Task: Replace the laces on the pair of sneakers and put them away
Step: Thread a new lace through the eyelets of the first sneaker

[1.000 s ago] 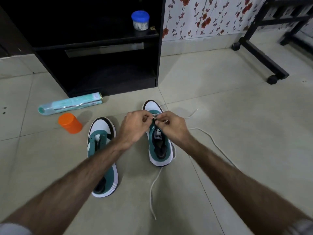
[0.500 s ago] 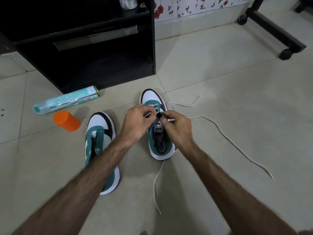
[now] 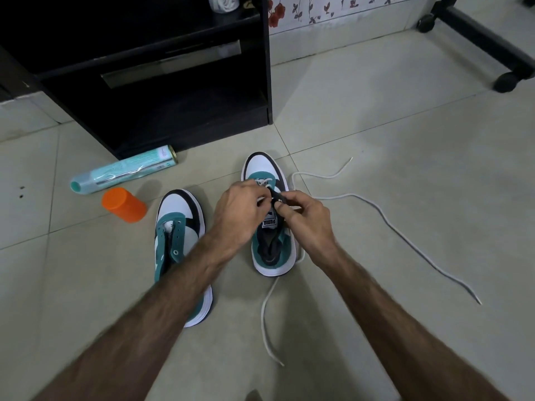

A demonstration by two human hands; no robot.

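The teal, white and black sneaker being laced (image 3: 270, 241) is set at the centre of the frame on the pale tiled floor (image 3: 376, 140), and over its tongue the left hand (image 3: 237, 215) and the right hand (image 3: 304, 218) are brought together, fingers curled and seemingly pinching the white cord lace (image 3: 405, 235); the exact grip is hidden between the fingertips. Only the lowest eyelets appear to be threaded. The lace could be drawn unevenly, since one end is trailed far towards the right of the frame and another towards the bottom centre, and an eyelet could be skipped or the cord twisted. The unlaced second sneaker (image 3: 176, 244) is left just beside it, partly covered by the left forearm. Towards the left, a pale green spray can (image 3: 124, 172) is laid on its side near an orange plastic cap (image 3: 123, 204). The black open cabinet (image 3: 173, 82) is placed at the upper left, with nothing seen between it and the shoes.
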